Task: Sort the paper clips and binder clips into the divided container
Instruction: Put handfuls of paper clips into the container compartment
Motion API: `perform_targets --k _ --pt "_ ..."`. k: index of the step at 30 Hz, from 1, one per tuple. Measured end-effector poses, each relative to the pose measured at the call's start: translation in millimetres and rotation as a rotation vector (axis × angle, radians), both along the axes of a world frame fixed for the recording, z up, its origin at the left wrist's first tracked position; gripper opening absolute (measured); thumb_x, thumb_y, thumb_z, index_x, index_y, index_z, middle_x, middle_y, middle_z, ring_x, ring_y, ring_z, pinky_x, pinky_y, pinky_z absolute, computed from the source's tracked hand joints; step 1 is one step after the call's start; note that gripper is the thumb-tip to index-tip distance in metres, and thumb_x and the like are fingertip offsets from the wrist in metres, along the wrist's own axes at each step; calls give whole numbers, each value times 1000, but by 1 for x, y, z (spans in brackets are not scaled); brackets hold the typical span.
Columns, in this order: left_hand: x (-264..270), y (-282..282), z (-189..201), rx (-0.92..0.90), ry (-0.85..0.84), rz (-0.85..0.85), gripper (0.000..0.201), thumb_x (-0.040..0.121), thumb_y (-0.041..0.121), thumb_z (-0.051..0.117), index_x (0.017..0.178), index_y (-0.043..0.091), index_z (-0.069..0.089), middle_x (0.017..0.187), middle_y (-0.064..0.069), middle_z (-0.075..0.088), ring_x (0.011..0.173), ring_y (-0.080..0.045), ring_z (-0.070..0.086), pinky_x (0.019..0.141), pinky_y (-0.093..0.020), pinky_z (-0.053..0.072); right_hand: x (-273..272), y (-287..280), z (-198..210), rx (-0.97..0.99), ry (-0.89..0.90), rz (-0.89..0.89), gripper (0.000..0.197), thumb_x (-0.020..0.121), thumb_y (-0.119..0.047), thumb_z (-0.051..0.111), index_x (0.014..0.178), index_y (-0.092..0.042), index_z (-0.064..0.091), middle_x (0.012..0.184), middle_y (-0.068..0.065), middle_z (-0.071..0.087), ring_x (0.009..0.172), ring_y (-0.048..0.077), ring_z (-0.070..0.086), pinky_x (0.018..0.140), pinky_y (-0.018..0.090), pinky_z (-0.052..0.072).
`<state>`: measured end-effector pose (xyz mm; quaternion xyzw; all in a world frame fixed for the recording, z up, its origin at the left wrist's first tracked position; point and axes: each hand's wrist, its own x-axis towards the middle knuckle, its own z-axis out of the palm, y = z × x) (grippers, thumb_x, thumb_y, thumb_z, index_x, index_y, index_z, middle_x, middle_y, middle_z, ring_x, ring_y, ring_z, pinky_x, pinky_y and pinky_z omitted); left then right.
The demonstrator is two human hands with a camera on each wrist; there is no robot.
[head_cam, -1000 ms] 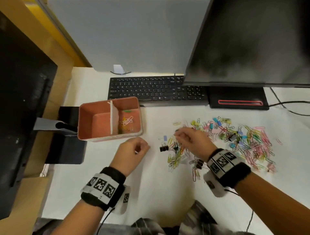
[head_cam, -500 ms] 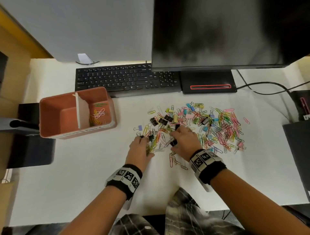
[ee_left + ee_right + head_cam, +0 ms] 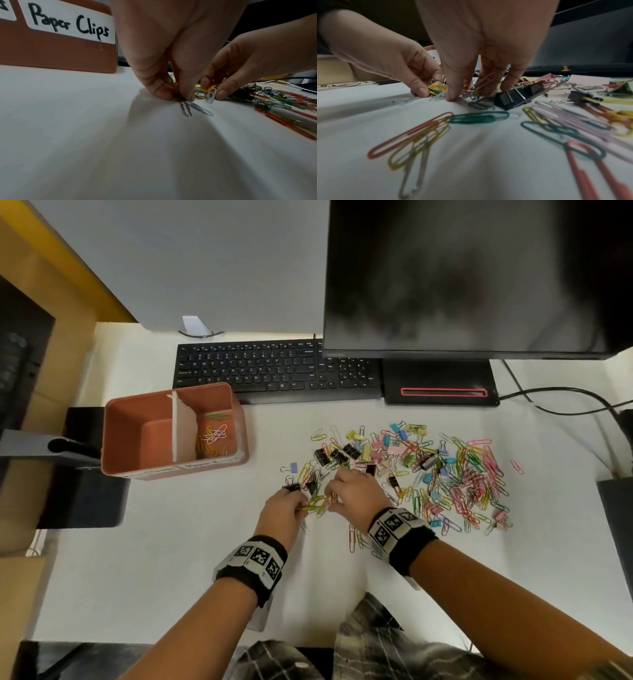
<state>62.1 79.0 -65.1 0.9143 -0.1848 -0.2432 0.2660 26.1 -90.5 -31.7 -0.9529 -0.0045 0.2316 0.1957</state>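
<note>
A terracotta divided container [image 3: 116,440] stands at the left; its right compartment, labelled "Paper Clips" [image 3: 70,23], holds several paper clips [image 3: 212,436], and the left compartment looks bare. A wide pile of coloured paper clips and binder clips [image 3: 428,474] covers the white desk. At the pile's left edge my left hand [image 3: 301,505] pinches a bunch of yellow paper clips [image 3: 436,88] against the desk. Close beside it, my right hand [image 3: 334,496] has its thumb and fingers curled on more paper clips [image 3: 486,79]. A black binder clip [image 3: 513,98] lies just right of my right fingers.
A black keyboard [image 3: 274,368] and a monitor on its stand [image 3: 442,385] are behind the pile. Cables [image 3: 565,395] run at the right. Loose paper clips [image 3: 412,135] lie under my right wrist. A dark object [image 3: 616,508] sits at the desk's right edge.
My left hand has moved from beside the container to the pile's left edge and taken hold of yellow clips. My right hand has drawn in close beside it.
</note>
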Motion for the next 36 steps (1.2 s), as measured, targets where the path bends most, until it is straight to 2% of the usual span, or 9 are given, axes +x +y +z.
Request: perform_targets --k 4,7,12,17,22,26,29,31,36 --pt "3 4 0 -28 14 -8 11 80 8 64 90 8 66 95 -11 63 89 -28 59 75 -27 42 -2 -4 -4 88 -21 -27 22 89 -15 53 107 -9 64 110 9 54 95 29 57 82 36 48" --pt "5 10 11 -61 38 10 12 80 9 66 92 8 68 94 -12 65 88 -27 60 80 -28 44 -3 -8 -4 151 -26 -40 23 92 -13 49 106 -7 66 112 10 54 96 27 58 84 37 49" --pt "14 30 44 -162 9 10 9 79 11 69 87 17 69 85 0 65 72 -7 55 69 -5 37 -1 -18 11 271 -138 -89 15 91 -16 55 97 -11 67 100 3 61 86 13 55 80 28 48" --pt "39 56 101 -282 -66 143 14 78 10 70 81 23 66 81 6 66 81 -8 57 68 -5 42 31 -7 68 323 -242 -72 14 90 -24 57 94 -16 67 91 -5 62 80 7 55 78 20 47" --pt "90 85 136 -378 -125 404 21 76 6 72 75 25 62 61 20 63 59 12 55 61 -4 41 93 39 110 397 -385 -52 8 89 -20 60 89 -16 66 89 -1 65 81 13 60 79 25 50" --pt "125 101 134 -246 -143 458 10 77 13 72 85 18 67 74 8 66 59 9 55 61 -4 42 141 86 107 456 -397 -110 8 86 -14 62 92 -14 67 93 3 67 82 15 61 81 30 52" --pt "129 99 126 -138 -58 427 33 81 12 68 113 9 61 104 -4 67 92 -13 63 87 -24 48 154 104 97 455 -280 -151 23 87 -18 62 110 -16 62 105 6 67 93 19 63 89 35 52" --pt "121 98 126 -139 -77 401 41 82 10 66 121 9 56 109 0 60 100 -15 59 92 -30 47 146 103 91 461 -262 -158 29 86 -20 63 115 -17 60 112 6 65 96 19 62 90 34 51" --pt "77 92 111 -224 -72 255 15 80 15 68 94 18 64 90 2 65 77 -9 61 66 -11 46 88 63 75 421 -207 -215 19 91 -19 55 110 -18 60 94 -8 59 72 5 53 73 22 48"
